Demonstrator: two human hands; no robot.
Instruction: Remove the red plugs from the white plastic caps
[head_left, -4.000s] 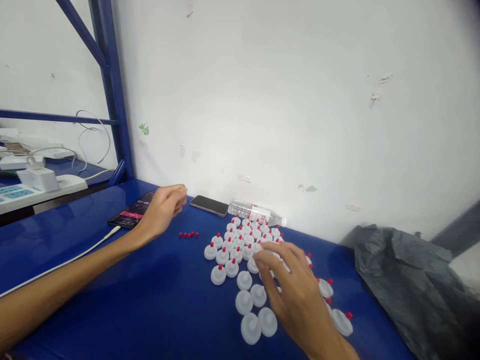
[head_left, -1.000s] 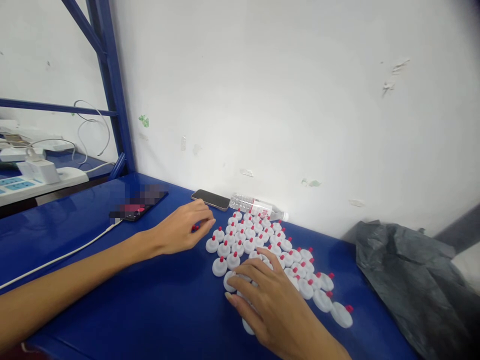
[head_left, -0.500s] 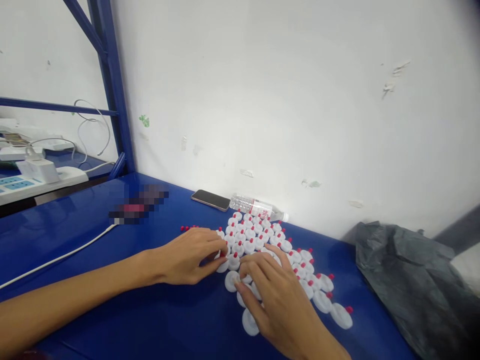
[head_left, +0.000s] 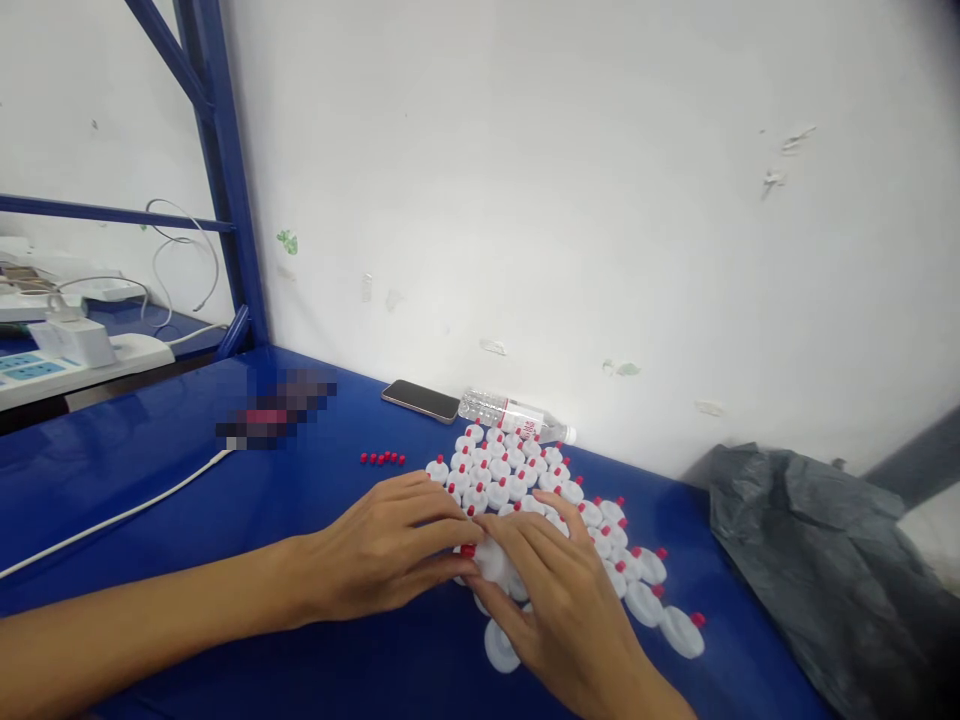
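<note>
My two hands meet over the near edge of a cluster of white plastic caps with red tips (head_left: pixel 525 470) on the blue table (head_left: pixel 315 640). My left hand (head_left: pixel 382 555) pinches a small red cap (head_left: pixel 468 551) against one white cap (head_left: pixel 493 560), which my right hand (head_left: pixel 559 600) grips with its fingertips. A short row of loose red caps (head_left: pixel 382 459) lies to the left of the cluster. A bare white cap (head_left: pixel 496 647) lies just under my right hand.
A phone (head_left: pixel 420 400) and a lying water bottle (head_left: pixel 514 413) rest by the wall. A second phone with a white cable (head_left: pixel 112 518) lies at left. A grey plastic bag (head_left: pixel 817 560) sits at right. A power strip (head_left: pixel 67 365) lies on the blue shelf frame at left.
My left hand came from the row of red caps toward the cluster with a red cap. My right hand lifted a white cap, and both hands now meet on it.
</note>
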